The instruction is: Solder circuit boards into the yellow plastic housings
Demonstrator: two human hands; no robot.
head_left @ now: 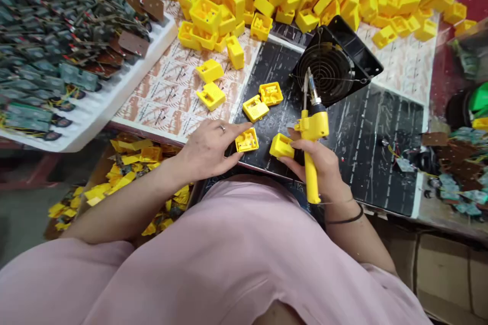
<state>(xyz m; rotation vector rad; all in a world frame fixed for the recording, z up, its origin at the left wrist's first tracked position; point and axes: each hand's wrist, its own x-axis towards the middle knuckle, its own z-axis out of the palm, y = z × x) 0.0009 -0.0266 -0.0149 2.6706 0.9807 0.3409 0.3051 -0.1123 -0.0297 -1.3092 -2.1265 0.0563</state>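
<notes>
My left hand (214, 148) grips a small yellow plastic housing (247, 140) between thumb and fingers at the table's near edge, its hollow inside facing up. In my right hand (319, 163) is a yellow soldering gun (312, 127), its metal tip pointing away from me. The thumb and fingers of that same hand also pinch a second yellow case (281, 146). Just beyond my hands lie two more housings, a lower one (255, 108) and an upper one (271, 94), touching each other on the black mat (358, 147).
A black fan (328, 61) with a wire guard stands behind the soldering gun's tip. Yellow housings (229, 5) are heaped at the back. Circuit boards fill a white foam tray (110, 96) at left, with more boards (457, 162) at right. A box of yellow parts (125, 172) sits below.
</notes>
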